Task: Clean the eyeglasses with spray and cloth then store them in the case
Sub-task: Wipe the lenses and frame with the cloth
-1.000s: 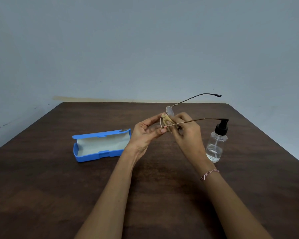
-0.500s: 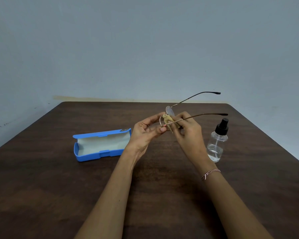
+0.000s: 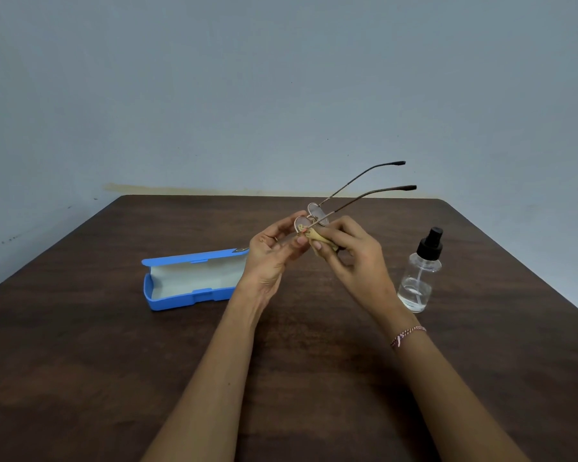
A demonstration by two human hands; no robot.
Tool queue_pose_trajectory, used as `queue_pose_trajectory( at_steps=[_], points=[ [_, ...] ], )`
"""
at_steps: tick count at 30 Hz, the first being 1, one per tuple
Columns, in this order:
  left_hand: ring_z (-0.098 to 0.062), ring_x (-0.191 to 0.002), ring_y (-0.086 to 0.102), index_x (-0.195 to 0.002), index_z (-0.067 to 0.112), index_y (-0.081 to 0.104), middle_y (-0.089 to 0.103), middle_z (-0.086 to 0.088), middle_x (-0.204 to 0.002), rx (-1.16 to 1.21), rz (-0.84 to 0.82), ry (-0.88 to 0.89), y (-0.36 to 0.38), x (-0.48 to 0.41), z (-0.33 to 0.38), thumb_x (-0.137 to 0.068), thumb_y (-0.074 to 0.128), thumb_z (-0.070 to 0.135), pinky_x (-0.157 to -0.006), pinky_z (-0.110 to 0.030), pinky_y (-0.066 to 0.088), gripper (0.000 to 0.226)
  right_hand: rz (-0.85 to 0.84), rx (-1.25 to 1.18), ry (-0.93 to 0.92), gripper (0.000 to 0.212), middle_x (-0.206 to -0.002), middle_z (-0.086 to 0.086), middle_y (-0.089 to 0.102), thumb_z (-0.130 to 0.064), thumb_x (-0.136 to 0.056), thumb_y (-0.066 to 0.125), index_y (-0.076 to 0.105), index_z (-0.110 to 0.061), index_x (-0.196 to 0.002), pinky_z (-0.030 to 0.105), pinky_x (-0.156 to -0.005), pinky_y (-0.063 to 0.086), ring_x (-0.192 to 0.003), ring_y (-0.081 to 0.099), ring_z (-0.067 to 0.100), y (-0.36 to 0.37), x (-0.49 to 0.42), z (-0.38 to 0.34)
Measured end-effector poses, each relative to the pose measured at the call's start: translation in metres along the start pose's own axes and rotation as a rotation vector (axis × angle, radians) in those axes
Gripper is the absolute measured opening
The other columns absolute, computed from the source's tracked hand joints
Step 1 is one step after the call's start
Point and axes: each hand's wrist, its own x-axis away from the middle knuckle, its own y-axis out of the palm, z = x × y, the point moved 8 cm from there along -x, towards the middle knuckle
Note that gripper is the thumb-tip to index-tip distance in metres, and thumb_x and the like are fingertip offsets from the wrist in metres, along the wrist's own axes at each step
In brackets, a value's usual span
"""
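- Over at nine o'clock, blue plastic case [image 3: 194, 280] lies open, pale-lined.
- Clear spray bottle [image 3: 419, 278], three o'clock: little liquid.
- Left hand [image 3: 271, 255] pinches wire eyeglasses [image 3: 317, 213]; right hand [image 3: 357, 258] grips tan cloth [image 3: 317, 242].

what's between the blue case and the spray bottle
Head view: between case and bottle are both hands, left hand holding the eyeglasses, right hand pinching the cloth.

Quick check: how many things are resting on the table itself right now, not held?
2. The open blue case lies left of the left hand; the spray bottle stands right of the right hand. The eyeglasses and cloth are in hand, off the table.
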Motion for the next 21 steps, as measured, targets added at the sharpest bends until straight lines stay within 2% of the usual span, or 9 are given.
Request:
queue_pose_trajectory(
  at_steps=[4, 6, 9, 11, 14, 17, 19, 21],
  points=[
    [-0.012, -0.084, 0.071, -0.098, 0.011, 0.068, 0.074, -0.002, -0.091, 0.089, 0.012, -0.005, 0.0, -0.001, 0.001, -0.061, 0.071, 0.009, -0.07, -0.023, 0.057, 0.037, -0.019, -0.003, 0.002, 0.023, -0.088, 0.001, 0.053, -0.006, -0.086, 0.064, 0.068, -0.011, -0.109, 0.012, -0.068, 0.043, -0.078, 0.052, 0.011, -0.005, 0.0, 0.004],
    [-0.014, -0.084, 0.071, -0.092, 0.013, 0.072, 0.071, -0.007, -0.101, 0.111, 0.02, -0.025, 0.0, -0.002, -0.002, -0.056, 0.075, 0.013, -0.066, -0.021, 0.056, 0.036, 0.0, 0.05, 0.021, 0.021, -0.088, 0.0, 0.053, -0.005, -0.086, 0.065, 0.068, -0.009, -0.107, 0.01, -0.067, 0.041, -0.077, 0.051, 0.01, -0.008, 0.0, 0.01],
    [-0.015, -0.086, 0.07, -0.1, 0.009, 0.067, 0.065, -0.011, -0.112, 0.108, 0.028, -0.053, -0.001, -0.002, -0.006, -0.064, 0.069, 0.007, -0.066, -0.02, 0.056, 0.037, 0.013, 0.138, 0.032, 0.02, -0.088, 0.0, 0.052, -0.006, -0.087, 0.063, 0.068, -0.008, -0.106, 0.015, -0.063, 0.042, -0.077, 0.05, 0.012, -0.006, 0.0, 0.014],
    [-0.014, -0.087, 0.07, -0.101, 0.009, 0.066, 0.067, -0.008, -0.108, 0.106, 0.028, -0.051, -0.002, -0.003, -0.007, -0.064, 0.068, 0.007, -0.067, -0.02, 0.056, 0.038, 0.017, 0.15, 0.033, 0.019, -0.087, 0.0, 0.052, -0.006, -0.088, 0.063, 0.068, -0.007, -0.106, 0.015, -0.063, 0.042, -0.076, 0.05, 0.012, -0.005, 0.001, 0.013],
    [-0.014, -0.088, 0.07, -0.101, 0.01, 0.067, 0.072, -0.004, -0.1, 0.106, 0.032, -0.04, -0.004, -0.003, -0.006, -0.062, 0.071, 0.009, -0.069, -0.021, 0.056, 0.039, 0.014, 0.099, 0.022, 0.017, -0.086, -0.001, 0.052, -0.006, -0.087, 0.063, 0.068, -0.006, -0.104, 0.008, -0.064, 0.04, -0.074, 0.05, 0.009, -0.004, 0.001, 0.008],
    [-0.011, -0.086, 0.07, -0.104, 0.009, 0.064, 0.074, -0.001, -0.093, 0.093, 0.02, -0.026, -0.003, -0.002, -0.003, -0.064, 0.069, 0.01, -0.069, -0.021, 0.056, 0.04, -0.018, 0.019, 0.001, 0.021, -0.087, 0.001, 0.055, -0.008, -0.088, 0.064, 0.068, -0.009, -0.108, 0.013, -0.066, 0.044, -0.077, 0.054, 0.011, 0.0, 0.001, 0.0],
    [-0.011, -0.084, 0.07, -0.102, 0.01, 0.065, 0.075, -0.001, -0.089, 0.098, 0.01, -0.014, -0.001, -0.001, -0.001, -0.058, 0.074, 0.016, -0.068, -0.021, 0.056, 0.045, -0.022, -0.007, -0.011, 0.022, -0.088, 0.002, 0.056, -0.009, -0.087, 0.064, 0.068, -0.01, -0.109, 0.018, -0.066, 0.047, -0.078, 0.055, 0.012, 0.0, 0.001, -0.003],
    [-0.012, -0.084, 0.071, -0.095, 0.014, 0.072, 0.075, -0.002, -0.09, 0.115, -0.002, -0.011, 0.0, -0.001, 0.0, -0.052, 0.08, 0.021, -0.068, -0.021, 0.056, 0.045, -0.01, -0.019, -0.002, 0.02, -0.088, 0.0, 0.055, -0.009, -0.087, 0.065, 0.068, -0.009, -0.106, 0.016, -0.066, 0.046, -0.077, 0.054, 0.009, -0.003, 0.0, -0.001]
  ],
)
